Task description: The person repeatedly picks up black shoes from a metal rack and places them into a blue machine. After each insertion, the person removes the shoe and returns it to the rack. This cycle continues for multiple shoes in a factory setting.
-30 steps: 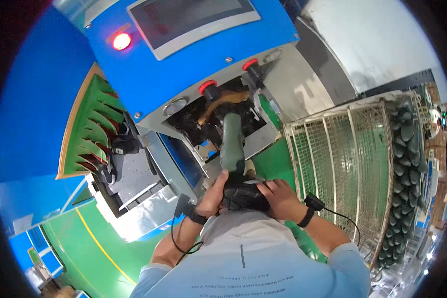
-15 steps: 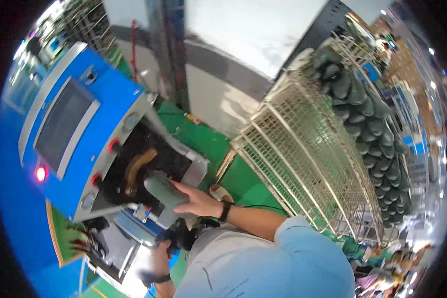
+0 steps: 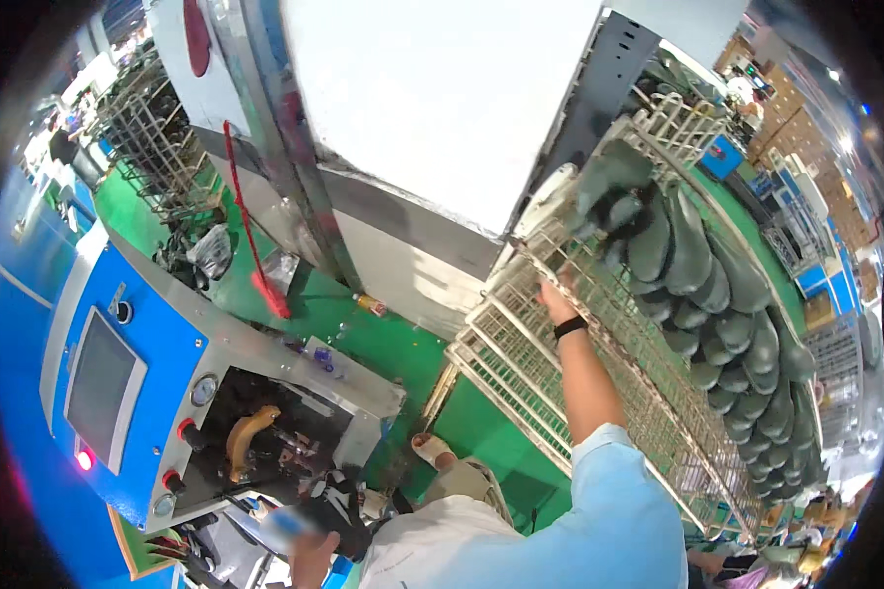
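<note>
My right hand point(image 3: 557, 300), with a black band at the wrist, reaches out to the near upper part of a wire rack point(image 3: 521, 339). Its fingertips are partly lost among the wires, and I cannot make out anything held in it. Dark green shoe lasts point(image 3: 692, 250) hang in dense rows along the rack's right side. At the lower edge, my left hand point(image 3: 309, 560) is closed at a black shoe upper point(image 3: 339, 508); its edges are blurred. Just beyond it is the dark opening of a blue machine point(image 3: 172, 339), with a curved tan part point(image 3: 249, 440) inside.
The machine has a dark screen point(image 3: 103, 388), red knobs and a lit red lamp point(image 3: 85, 459). A wall panel point(image 3: 432, 108) rises ahead. A red rope point(image 3: 250, 221) hangs beside it down to the green floor point(image 3: 501, 417). Another loaded rack point(image 3: 152, 147) stands far left.
My right hand has gone from the machine's opening, where it held a grey-green shoe last, out to the rack on the right. The view has turned and shifted; my left hand stays near the black upper.
</note>
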A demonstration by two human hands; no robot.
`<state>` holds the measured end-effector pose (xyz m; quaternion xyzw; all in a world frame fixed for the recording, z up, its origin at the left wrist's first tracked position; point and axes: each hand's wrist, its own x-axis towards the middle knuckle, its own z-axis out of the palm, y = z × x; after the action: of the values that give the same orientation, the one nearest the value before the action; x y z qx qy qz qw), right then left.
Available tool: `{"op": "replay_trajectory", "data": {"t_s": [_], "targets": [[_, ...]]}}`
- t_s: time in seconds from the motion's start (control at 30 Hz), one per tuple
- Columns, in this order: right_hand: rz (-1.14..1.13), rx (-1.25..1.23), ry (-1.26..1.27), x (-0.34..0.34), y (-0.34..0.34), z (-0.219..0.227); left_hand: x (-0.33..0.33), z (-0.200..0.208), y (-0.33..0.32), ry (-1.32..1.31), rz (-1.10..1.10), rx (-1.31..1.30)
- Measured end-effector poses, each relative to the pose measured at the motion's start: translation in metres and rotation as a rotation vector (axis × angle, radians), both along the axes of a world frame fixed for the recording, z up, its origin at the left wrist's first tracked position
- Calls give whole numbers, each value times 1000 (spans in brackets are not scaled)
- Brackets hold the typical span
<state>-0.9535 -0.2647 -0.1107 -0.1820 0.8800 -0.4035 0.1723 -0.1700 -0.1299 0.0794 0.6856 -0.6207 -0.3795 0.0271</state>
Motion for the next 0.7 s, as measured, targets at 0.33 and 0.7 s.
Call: {"op": "replay_trajectory", "data": {"t_s": [0.33,0.7], "targets": [[350,-505,-532,167,-14,120,156,0,154,388,670,182],[1208,50,-413,569,39,145,345,-163,271,-513,958,-81]]}}
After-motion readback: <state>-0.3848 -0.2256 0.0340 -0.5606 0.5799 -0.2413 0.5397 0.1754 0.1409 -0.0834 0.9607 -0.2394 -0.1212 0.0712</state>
